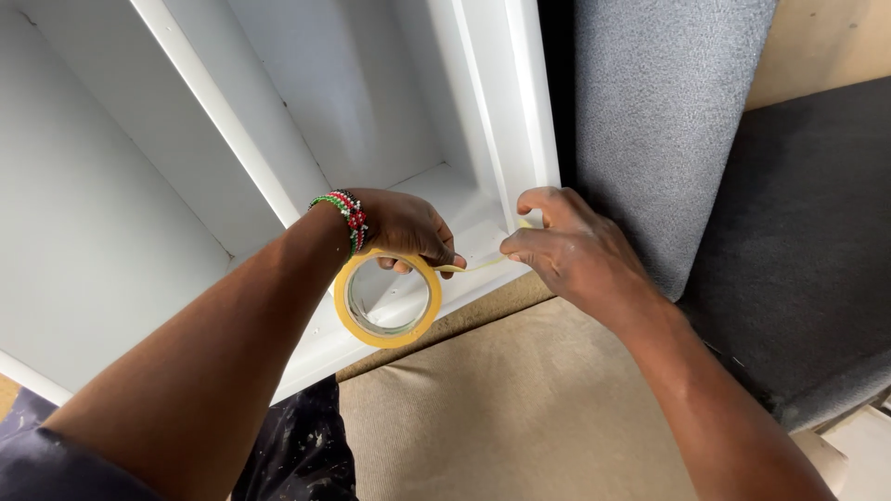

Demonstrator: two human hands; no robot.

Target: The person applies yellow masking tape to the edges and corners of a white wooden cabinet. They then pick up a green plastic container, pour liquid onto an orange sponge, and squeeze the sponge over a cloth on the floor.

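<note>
The left hand [408,227] grips a yellow tape roll [387,301] at the shelf's [464,199] front edge while the right hand [566,246] pinches its pulled strip [473,266] against the corner.

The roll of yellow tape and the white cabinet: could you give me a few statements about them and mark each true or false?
1. The left hand holds the round roll of yellow masking tape. True.
2. The right hand pinches the pulled-out strip of tape near the white painted cabinet. True.
3. The beaded wristband sits on the right wrist. False: it is on the left wrist.
4. The roll lies flat on the tan carpet. False: it is held up in front of the cabinet's lower edge.
5. The cabinet compartments are full of books. False: none show.
</note>
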